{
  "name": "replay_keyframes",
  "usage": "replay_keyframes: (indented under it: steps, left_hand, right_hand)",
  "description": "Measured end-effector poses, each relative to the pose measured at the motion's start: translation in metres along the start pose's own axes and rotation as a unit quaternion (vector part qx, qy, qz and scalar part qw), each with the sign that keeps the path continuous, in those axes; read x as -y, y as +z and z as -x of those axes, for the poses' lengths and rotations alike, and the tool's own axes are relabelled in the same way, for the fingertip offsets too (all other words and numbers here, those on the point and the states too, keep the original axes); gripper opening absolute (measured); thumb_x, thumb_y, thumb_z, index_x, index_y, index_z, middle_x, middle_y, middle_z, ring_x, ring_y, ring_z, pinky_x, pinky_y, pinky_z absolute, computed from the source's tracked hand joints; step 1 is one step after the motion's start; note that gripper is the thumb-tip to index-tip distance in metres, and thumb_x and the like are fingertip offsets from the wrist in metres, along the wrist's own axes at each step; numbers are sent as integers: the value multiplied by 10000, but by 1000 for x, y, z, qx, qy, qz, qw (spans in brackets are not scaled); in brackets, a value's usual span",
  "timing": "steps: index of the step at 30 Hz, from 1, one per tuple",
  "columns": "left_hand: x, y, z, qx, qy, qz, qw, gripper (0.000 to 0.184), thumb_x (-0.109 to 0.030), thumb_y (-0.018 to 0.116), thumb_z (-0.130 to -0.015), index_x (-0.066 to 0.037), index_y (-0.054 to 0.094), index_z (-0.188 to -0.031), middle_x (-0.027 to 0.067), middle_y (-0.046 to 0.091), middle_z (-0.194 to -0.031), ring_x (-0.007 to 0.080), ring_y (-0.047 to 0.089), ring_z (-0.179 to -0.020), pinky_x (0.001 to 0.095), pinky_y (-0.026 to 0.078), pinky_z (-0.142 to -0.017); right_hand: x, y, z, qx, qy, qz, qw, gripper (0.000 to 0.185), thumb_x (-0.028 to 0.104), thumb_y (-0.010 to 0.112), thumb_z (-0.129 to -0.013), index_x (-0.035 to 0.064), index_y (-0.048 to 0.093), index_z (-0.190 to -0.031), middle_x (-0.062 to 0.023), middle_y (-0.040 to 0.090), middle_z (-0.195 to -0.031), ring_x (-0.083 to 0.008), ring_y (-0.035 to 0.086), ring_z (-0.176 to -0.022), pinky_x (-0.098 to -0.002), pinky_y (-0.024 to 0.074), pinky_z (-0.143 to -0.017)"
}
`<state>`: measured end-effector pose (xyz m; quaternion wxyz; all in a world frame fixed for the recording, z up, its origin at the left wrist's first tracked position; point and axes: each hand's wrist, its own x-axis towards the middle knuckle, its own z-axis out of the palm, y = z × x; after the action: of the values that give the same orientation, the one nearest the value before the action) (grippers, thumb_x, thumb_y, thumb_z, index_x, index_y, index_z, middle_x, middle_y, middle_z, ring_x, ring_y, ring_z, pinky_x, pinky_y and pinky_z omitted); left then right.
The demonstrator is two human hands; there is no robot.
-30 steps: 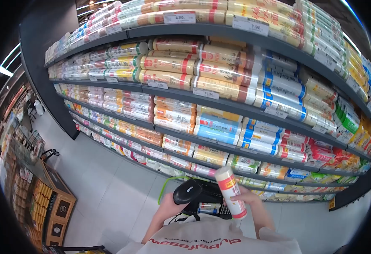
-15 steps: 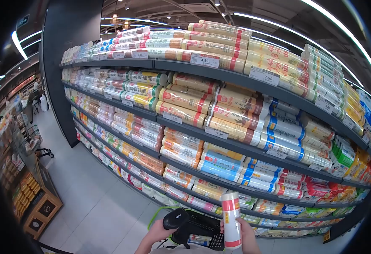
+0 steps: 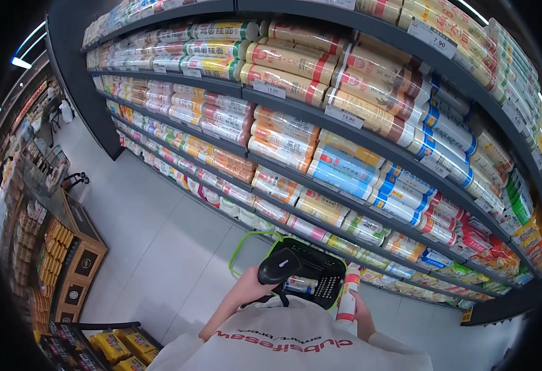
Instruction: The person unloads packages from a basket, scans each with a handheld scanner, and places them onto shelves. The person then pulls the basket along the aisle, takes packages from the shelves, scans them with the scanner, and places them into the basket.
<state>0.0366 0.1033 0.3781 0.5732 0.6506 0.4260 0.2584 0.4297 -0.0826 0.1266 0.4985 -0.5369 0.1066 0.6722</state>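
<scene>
My left hand (image 3: 254,288) grips a black barcode scanner (image 3: 281,266), its head tilted over the left side of a black shopping basket (image 3: 329,289). A cylindrical pack of dried noodles (image 3: 347,298), white with red and yellow, stands nearly upright in my right hand (image 3: 362,312), beside the basket's right rim. My fingers wrap around its lower half. Inside the basket lie noodle packs (image 3: 300,284), partly hidden by the scanner and my shirt. The basket's green handle (image 3: 232,253) sticks out on its left.
A long curved shelf (image 3: 209,83) stacked with noodle packs and price tags runs along the front and right. Grey tiled floor (image 3: 160,229) lies to the left. Wooden display stands (image 3: 76,272) with packaged goods line the far left, and yellow packs (image 3: 110,346) sit at the lower left.
My view has tipped downward, showing more basket and shirt. The noodle pack has gone from in front of the basket to its right side, tilting and turning. The scanner stays in my left hand.
</scene>
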Motion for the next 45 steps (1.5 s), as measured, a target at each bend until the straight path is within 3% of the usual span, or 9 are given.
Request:
replay_keyframes:
  steps: [6, 10, 15, 16, 25, 29, 32, 40, 45]
  left_hand:
    - [19, -5, -11, 40, -39, -39, 998, 249, -118, 738, -806, 15, 657, -1001, 57, 677, -804, 92, 602, -729, 286, 505, -671]
    - [2, 7, -32, 54, -17, -49, 997, 306, -150, 736, -756, 19, 656, -998, 180, 693, -873, 309, 680, -814, 365, 511, -752]
    - [-21, 33, -44, 72, 35, -37, 996, 319, -126, 736, -753, 18, 655, -1025, 181, 691, -893, 316, 679, -831, 364, 512, -763]
    - [-14, 39, -47, 76, 46, -43, 995, 339, -136, 751, -740, 19, 649, -1024, 158, 690, -877, 237, 662, -788, 350, 509, -760]
    - [-1, 48, -34, 114, -3, -47, 992, 262, -64, 746, -750, 34, 644, -970, 54, 670, -757, 84, 596, -660, 283, 490, -618]
    - [-5, 39, -26, 78, -43, -54, 995, 309, -53, 728, -720, 48, 630, -995, 134, 692, -828, 173, 648, -759, 316, 505, -727]
    - [-4, 38, -14, 31, -37, -39, 998, 295, -53, 728, -735, 47, 633, -996, 121, 698, -830, 149, 642, -757, 307, 507, -727]
    - [19, 42, 25, -66, -56, -20, 996, 216, -45, 725, -791, 36, 663, -982, 78, 703, -843, 105, 622, -770, 285, 504, -713]
    - [27, 43, 39, -109, -58, -9, 992, 159, -35, 714, -810, 37, 659, -940, 45, 675, -782, 89, 584, -724, 274, 487, -658]
  right_hand:
    - [-63, -88, 65, -66, 63, 139, 986, 391, 373, 661, -869, 66, 571, -1095, -125, 667, -914, -273, 682, -795, -417, 583, -709]
    - [-90, -109, 70, -98, 90, 145, 980, 424, 377, 672, -854, 52, 570, -1108, -122, 668, -919, -269, 680, -791, -412, 581, -703]
    - [-120, -125, 82, -112, 96, 129, 981, 466, 381, 687, -836, 34, 569, -1123, -118, 668, -925, -265, 678, -785, -405, 578, -695]
    - [-132, -137, 84, -116, 97, 129, 980, 474, 382, 690, -832, 30, 569, -1127, -117, 668, -926, -264, 678, -784, -403, 577, -693]
    - [-187, -173, 65, -136, 100, 98, 981, 550, 390, 716, -799, -2, 566, -1155, -109, 669, -936, -256, 674, -774, -391, 572, -679]
    - [-148, -167, 31, -229, 47, 186, 954, 570, 387, 738, -771, -14, 582, -1146, -111, 676, -923, -243, 677, -748, -375, 570, -649]
    - [-83, -119, 18, -259, 16, 310, 915, 613, 372, 793, -710, -38, 612, -1128, -125, 685, -908, -241, 687, -743, -369, 573, -645]
    - [28, 92, 25, 11, -133, 330, 934, 534, 205, 792, -776, 13, 580, -1226, -93, 669, -1057, -182, 662, -902, -320, 533, -812]
    - [77, 201, 96, 275, -200, 215, 916, 659, 97, 768, -754, 9, 444, -1321, -143, 645, -1140, -269, 677, -1013, -404, 549, -897]
